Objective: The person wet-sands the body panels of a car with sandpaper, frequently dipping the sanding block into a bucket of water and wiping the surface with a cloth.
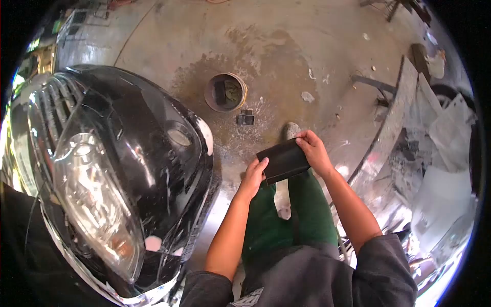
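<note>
Between my two hands is a dark rectangular sheet of sandpaper [284,160], stretched out above my legs. My left hand [253,177] pinches its left edge with the thumb on top. At the upper right corner, my right hand [314,152] grips the same sheet between thumb and fingers. The fingers beneath the sheet are partly hidden. On the wet floor ahead stands a round bucket [209,97] with a dark piece and greenish water inside. Beside it lies a small black block or folded piece [246,119].
A black car front [138,153] with a headlight [97,199] and pale patches on its bumper fills the left side. At right, a long worn panel [381,123] leans near crumpled paper sheets [450,133]. Small scraps dot the concrete floor [327,46].
</note>
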A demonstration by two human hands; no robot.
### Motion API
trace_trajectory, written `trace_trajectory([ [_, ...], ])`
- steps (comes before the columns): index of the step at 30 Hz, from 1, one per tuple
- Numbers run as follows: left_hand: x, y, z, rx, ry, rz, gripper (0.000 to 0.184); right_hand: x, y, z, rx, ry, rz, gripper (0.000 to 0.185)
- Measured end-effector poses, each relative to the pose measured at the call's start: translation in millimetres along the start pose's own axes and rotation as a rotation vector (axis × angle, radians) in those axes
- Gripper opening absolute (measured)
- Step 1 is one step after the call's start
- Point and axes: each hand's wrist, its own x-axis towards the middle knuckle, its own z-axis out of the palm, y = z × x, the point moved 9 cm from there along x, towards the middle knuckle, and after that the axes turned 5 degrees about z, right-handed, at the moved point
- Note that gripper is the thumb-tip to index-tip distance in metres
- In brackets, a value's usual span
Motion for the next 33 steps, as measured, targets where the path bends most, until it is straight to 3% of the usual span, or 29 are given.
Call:
trace_trajectory([
  [3, 73.4, -21.7, -56.5, 0.184, 0.229, 0.008, 0.046, 63.9, 27.6, -14.8, -0.094, 0.015, 0.11, 0.024],
  [5, 112.1, 0.0, -85.6, 0.197, 0.406, 0.063, 0.048, 106.9, 50.9, -24.5, -0.127, 0.068, 0.13, 0.028],
  [6, 125.9, 24.6, -98.7, 0.301, 0.507, 0.104, 0.05, 131.0, 67.9, -29.0, -0.304, 0.067, 0.074, 0.033],
  [9, 192.0, 67.7, -164.4, 0.365, 0.781, 0.333, 0.049, 162.5, 98.2, -19.0, -0.234, 0.078, 0.119, 0.033],
  [11, 246.3, 98.0, -191.3, 0.258, 0.747, 0.438, 0.049, 161.3, 119.1, 4.1, -0.093, 0.048, 0.224, 0.033],
  [13, 313.6, 87.7, -249.2, 0.278, 0.888, 0.435, 0.047, 161.8, 162.7, 27.6, 0.017, 0.024, 0.314, 0.034],
  [17, 424.1, 62.0, -325.2, 0.705, 0.82, 0.249, 0.049, 171.7, 250.3, 61.8, 0.058, -0.085, 0.443, 0.034],
  [20, 489.9, 25.0, -394.7, 0.795, 0.816, 0.27, 0.057, 193.5, 248.7, 72.4, -0.319, -0.214, 0.357, 0.033],
  [21, 492.3, 17.6, -386.0, 0.726, 0.853, 0.178, 0.06, 196.5, 243.1, 71.7, -0.203, -0.196, 0.415, 0.034],
  [23, 492.9, 23.6, -360.5, 0.919, 0.827, 0.246, 0.063, 203.7, 225.0, 71.1, 0.023, -0.171, 0.515, 0.036],
  [26, 515.9, 26.8, -371.9, 1.261, 0.79, 0.079, 0.055, 211.0, 218.4, 63.7, 0.044, -0.149, 0.501, 0.037],
  [29, 509.1, 40.8, -375.4, 1.373, 0.875, 0.102, 0.049, 218.2, 221.7, 64.8, 0.078, -0.135, 0.51, 0.038],
  [30, 490.7, 55.7, -348.3, 1.256, 0.783, 0.031, 0.05, 218.2, 224.6, 66.3, 0.069, -0.135, 0.518, 0.037],
  [31, 494.6, 52.4, -352.6, 1.163, 0.737, 0.087, 0.05, 217.0, 226.5, 68.1, 0.06, -0.136, 0.532, 0.037],
  [33, 493.5, 46.5, -350.8, 1.219, 0.744, 0.104, 0.047, 216.2, 228.6, 69.5, 0.067, -0.131, 0.541, 0.035],
])
